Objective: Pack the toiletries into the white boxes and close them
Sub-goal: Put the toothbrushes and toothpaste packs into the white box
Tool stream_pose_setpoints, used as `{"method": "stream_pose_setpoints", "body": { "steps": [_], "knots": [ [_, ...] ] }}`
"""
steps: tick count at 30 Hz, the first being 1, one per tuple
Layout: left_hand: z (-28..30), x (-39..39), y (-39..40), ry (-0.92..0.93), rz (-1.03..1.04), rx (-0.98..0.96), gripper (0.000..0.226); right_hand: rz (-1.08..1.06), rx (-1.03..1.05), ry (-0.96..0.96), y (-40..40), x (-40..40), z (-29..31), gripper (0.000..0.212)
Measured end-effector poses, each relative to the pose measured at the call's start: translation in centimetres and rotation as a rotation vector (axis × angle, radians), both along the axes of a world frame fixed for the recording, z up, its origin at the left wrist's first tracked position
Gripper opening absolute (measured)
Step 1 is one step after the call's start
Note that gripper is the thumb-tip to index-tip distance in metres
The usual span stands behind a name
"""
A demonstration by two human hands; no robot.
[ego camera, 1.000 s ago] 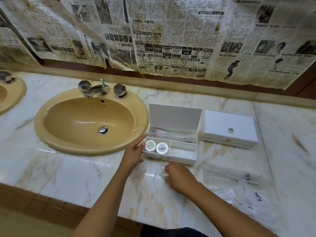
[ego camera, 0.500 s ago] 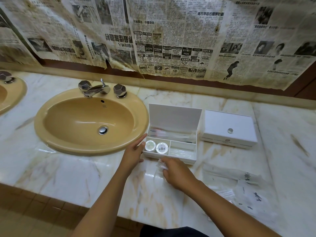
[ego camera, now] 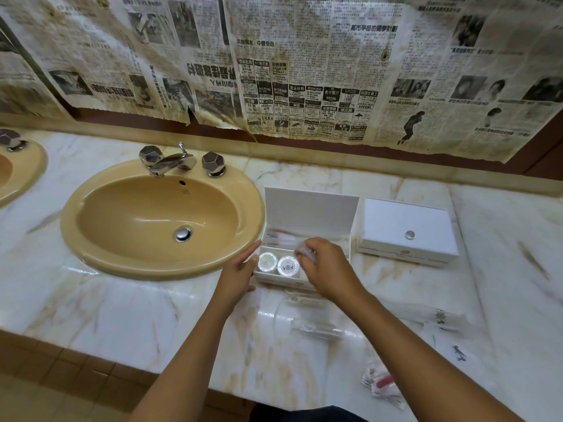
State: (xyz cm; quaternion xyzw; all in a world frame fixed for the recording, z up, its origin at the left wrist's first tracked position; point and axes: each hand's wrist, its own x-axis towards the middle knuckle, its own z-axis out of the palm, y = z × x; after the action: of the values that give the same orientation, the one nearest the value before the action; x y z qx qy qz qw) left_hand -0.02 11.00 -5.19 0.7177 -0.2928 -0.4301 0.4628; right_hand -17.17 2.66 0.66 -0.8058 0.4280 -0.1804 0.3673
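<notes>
Toiletries: a clear-wrapped packet is pinched in the right hand above the open white box, steadied by the flat left hand. Two round tins sit inside. A closed white box, sink and loose sachets flank it on the marble counter.

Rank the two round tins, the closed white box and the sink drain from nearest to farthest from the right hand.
1. Two round tins: just left of the right hand, in the open box.
2. Closed white box: to its right.
3. Sink drain: far left.

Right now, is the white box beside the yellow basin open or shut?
Open: the white box has its lid raised at the back, with two round tins visible inside.
</notes>
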Motion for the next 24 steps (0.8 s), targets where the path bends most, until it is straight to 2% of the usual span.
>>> {"method": "stream_pose_setpoints", "body": {
  "steps": [9,13,17,24],
  "knots": [
    [-0.3,0.1,0.0,0.015,0.018,0.006,0.033,-0.034,-0.017,0.208,-2.0,-1.1,-2.5,0.036],
    [-0.3,0.2,-0.1,0.011,0.017,0.019,0.034,-0.018,-0.011,0.269,-1.9,-1.0,-3.1,0.027],
    [-0.2,0.1,-0.1,0.013,0.03,0.028,0.032,-0.002,-0.059,0.29,-1.8,-0.8,-3.4,0.043],
    [-0.1,-0.1,0.0,0.001,0.026,0.015,0.032,0.026,-0.006,0.431,-1.5,-1.1,-4.3,0.043]
  ]
}}
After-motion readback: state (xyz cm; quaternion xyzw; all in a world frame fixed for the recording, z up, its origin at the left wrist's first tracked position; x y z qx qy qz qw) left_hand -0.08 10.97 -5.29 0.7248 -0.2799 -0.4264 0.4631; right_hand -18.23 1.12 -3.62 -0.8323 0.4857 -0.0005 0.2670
